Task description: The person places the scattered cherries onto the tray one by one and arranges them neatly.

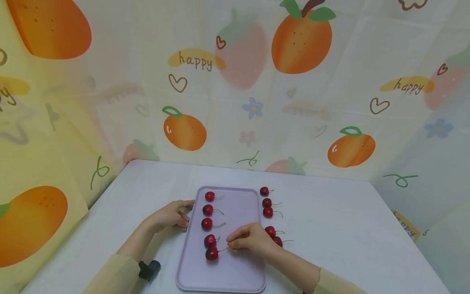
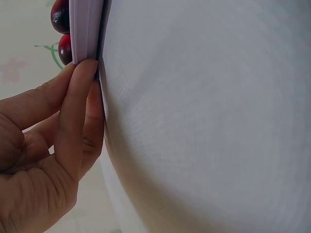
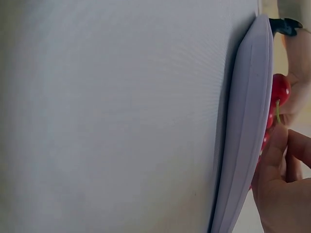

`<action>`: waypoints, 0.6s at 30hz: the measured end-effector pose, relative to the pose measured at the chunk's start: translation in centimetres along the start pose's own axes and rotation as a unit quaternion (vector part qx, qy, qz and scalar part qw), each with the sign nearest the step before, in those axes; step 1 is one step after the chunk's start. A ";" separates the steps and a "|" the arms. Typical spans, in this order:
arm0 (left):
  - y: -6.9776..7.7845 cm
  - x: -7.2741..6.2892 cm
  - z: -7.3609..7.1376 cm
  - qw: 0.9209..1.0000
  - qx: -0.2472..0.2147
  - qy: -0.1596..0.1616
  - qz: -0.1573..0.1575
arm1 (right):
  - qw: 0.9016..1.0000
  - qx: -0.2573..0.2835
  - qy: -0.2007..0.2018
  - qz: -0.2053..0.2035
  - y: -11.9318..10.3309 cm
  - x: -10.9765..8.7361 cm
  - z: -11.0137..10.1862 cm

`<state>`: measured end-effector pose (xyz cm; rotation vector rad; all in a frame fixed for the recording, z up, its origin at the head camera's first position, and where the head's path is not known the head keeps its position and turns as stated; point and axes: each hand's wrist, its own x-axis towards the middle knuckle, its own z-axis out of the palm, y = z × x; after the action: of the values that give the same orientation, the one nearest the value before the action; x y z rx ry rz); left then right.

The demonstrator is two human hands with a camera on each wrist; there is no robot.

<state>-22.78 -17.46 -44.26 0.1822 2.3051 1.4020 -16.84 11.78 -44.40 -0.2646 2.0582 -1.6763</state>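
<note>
A pale purple rectangular tray (image 1: 235,278) lies on the white tabletop, with several dark red cherries (image 1: 207,223) in a column along its left half. My right hand (image 1: 253,241) is over the tray and pinches the stem of the nearest cherry (image 1: 211,253) between thumb and forefinger. That cherry touches the one behind it (image 1: 210,240). In the right wrist view the green stem (image 3: 277,110) runs to the fingertips. At the tray's left edge, my left hand (image 1: 173,214) grips the rim with thumb and fingers, seen closely in the left wrist view.
More cherries (image 1: 267,212) with stems lie on the table just right of the tray; the nearest (image 1: 278,241) is partly behind my right hand. A black wrist device (image 1: 149,270) sits on the left forearm. Fruit-printed cloth (image 1: 227,106) hangs behind the table.
</note>
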 end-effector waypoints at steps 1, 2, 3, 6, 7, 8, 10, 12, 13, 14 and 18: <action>0.0 0.0 0.0 1.000 -0.001 0.000 0.000 | 1.000 0.001 -0.001 0.001 0.1 0.0 0.0; 0.0 0.0 0.0 1.000 -0.002 0.000 0.000 | 1.000 0.002 -0.001 0.002 0.1 0.0 0.1; 0.1 0.0 0.0 1.000 -0.003 0.000 0.000 | 1.000 0.004 -0.002 0.003 0.2 0.0 0.1; 0.0 -0.1 0.0 1.000 -0.003 -0.001 -0.001 | 1.000 0.004 -0.003 0.006 0.3 0.1 0.3; 0.0 -0.1 0.0 1.000 -0.004 -0.001 -0.001 | 1.000 0.004 -0.003 0.007 0.3 0.1 0.4; 0.0 0.0 0.0 1.000 -0.003 -0.001 -0.001 | 1.000 0.002 -0.002 0.008 0.3 0.1 0.4; 0.0 0.0 -0.1 1.000 -0.003 -0.002 -0.001 | 1.000 -0.004 -0.001 0.010 0.2 0.1 0.6; -0.1 0.0 -0.1 1.000 -0.003 -0.002 -0.002 | 1.000 -0.007 -0.001 0.012 0.2 0.1 0.8; -0.1 0.0 -0.1 1.000 -0.004 -0.003 -0.001 | 1.000 -0.008 -0.001 0.013 0.3 0.2 0.8; 0.0 0.0 -0.1 1.000 -0.003 -0.003 -0.002 | 1.000 -0.008 -0.001 0.013 0.3 0.2 0.9; 0.0 0.0 -0.1 1.000 -0.005 -0.004 -0.003 | 1.000 -0.005 -0.004 0.016 0.4 0.2 1.0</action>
<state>-22.81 -17.50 -44.24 0.1782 2.2898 1.4076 -16.51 10.91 -44.99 -0.2406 2.0546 -1.6435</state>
